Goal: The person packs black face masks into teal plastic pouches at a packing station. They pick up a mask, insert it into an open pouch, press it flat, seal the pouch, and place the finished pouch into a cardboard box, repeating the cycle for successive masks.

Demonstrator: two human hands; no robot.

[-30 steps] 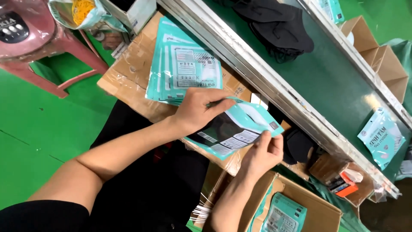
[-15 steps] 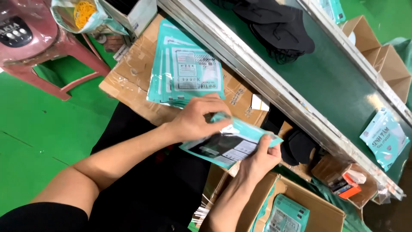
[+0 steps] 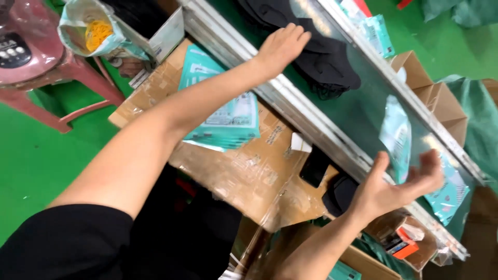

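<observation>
The left hand point(image 3: 280, 46) stretches across the metal side rail point(image 3: 270, 88) of the dark green conveyor belt point(image 3: 358, 111) and lies flat, fingers point(image 3: 298, 35) loosely spread, on the near edge of a pile of black fabric face masks point(image 3: 321, 67). It grips nothing.

The right hand point(image 3: 397, 186) hovers further along the same rail, palm turned up, fingers point(image 3: 430, 163) curled but wide apart and holding nothing. Just beyond its fingertips a teal and white flat plastic packet point(image 3: 397, 137) lies blurred on the belt; whether the hand touches it cannot be told. A second teal packet point(image 3: 448, 192) lies near the belt's end.

On the near side of the rail stands a brown cardboard box serving as a desk point(image 3: 244, 171). A stack of teal and white printed pouches point(image 3: 228, 114) rests toward its far-left corner, partly hidden by the left forearm. A black flat object point(image 3: 314, 167) sits at its edge next to the rail.

Open cardboard cartons point(image 3: 430, 91) stand beyond the belt. A pink plastic stool point(image 3: 46, 67) stands on the green floor point(image 3: 46, 171) at the left.
</observation>
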